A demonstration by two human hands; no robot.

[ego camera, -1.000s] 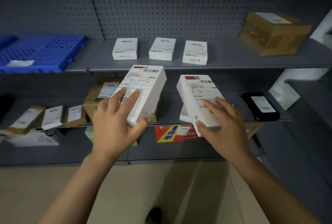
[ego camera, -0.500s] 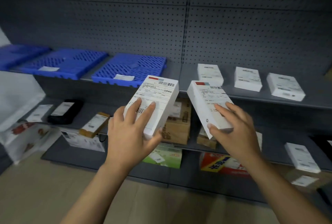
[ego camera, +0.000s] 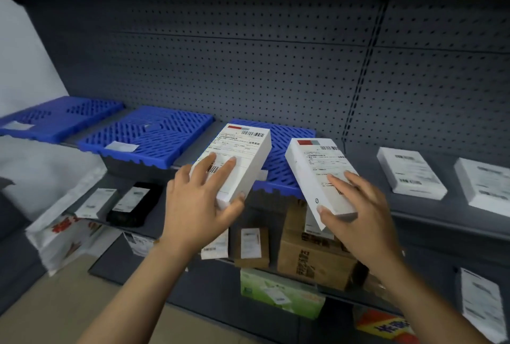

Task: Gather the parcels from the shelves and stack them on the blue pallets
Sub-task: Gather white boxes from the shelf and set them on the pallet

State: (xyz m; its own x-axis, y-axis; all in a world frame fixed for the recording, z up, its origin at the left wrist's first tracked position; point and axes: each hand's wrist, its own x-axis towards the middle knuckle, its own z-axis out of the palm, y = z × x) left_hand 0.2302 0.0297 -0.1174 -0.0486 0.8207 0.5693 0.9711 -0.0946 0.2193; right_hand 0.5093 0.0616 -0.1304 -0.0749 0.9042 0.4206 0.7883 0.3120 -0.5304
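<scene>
My left hand (ego camera: 198, 205) grips a long white labelled parcel (ego camera: 237, 156), tilted, in front of the upper shelf. My right hand (ego camera: 356, 211) grips a second white labelled parcel (ego camera: 317, 169) beside it. Three blue slatted pallets lie side by side on the upper shelf: the left pallet (ego camera: 58, 117), the middle pallet (ego camera: 149, 134) and the right pallet (ego camera: 278, 167), which sits directly behind both held parcels. More white parcels (ego camera: 411, 174) rest flat on the same shelf to the right.
The middle shelf carries a black parcel (ego camera: 135, 203), brown cardboard boxes (ego camera: 311, 255) and small labelled packets. A green box (ego camera: 278, 291) and a red-and-yellow packet (ego camera: 386, 324) lie on the bottom shelf. A white bag (ego camera: 66, 236) leans at the left. Grey pegboard (ego camera: 248, 67) backs the shelving.
The view has swung left along the shelving, bringing the blue pallets to the centre. Both hands, still holding their white parcels, now sit in front of the right pallet.
</scene>
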